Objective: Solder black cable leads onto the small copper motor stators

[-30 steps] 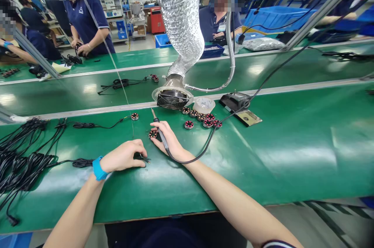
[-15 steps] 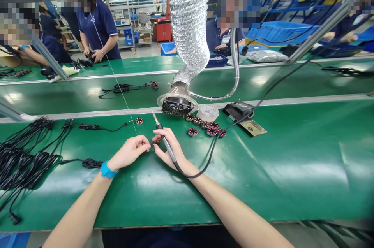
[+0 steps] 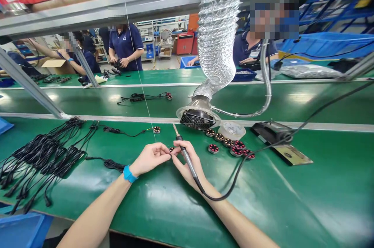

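My right hand (image 3: 191, 164) holds a soldering iron (image 3: 188, 160) across its palm, tip pointing up and away. Its thumb and fingertips also meet at a small motor stator (image 3: 171, 149), mostly hidden by the fingers. My left hand (image 3: 152, 158), with a blue band at the wrist, is pinched closed, fingertips touching the stator's near side; what lies in the pinch is too small to make out. A thin wire (image 3: 142, 88) hangs from above and ends behind my left hand. Another stator (image 3: 157, 129), joined to a black cable, lies just beyond.
Several stators (image 3: 213, 148) lie right of my hands beside a tape roll (image 3: 232, 129) and a soldering iron stand (image 3: 274, 137). A fume extractor (image 3: 198, 117) hangs above them. Bundled black cables (image 3: 43, 154) cover the left side. Co-workers sit and stand across the bench.
The camera view has turned left and tilted up, so the scene sits further right and lower. My hands have drawn together, left fingertips now touching the stator. The soldering iron stays in my right hand.
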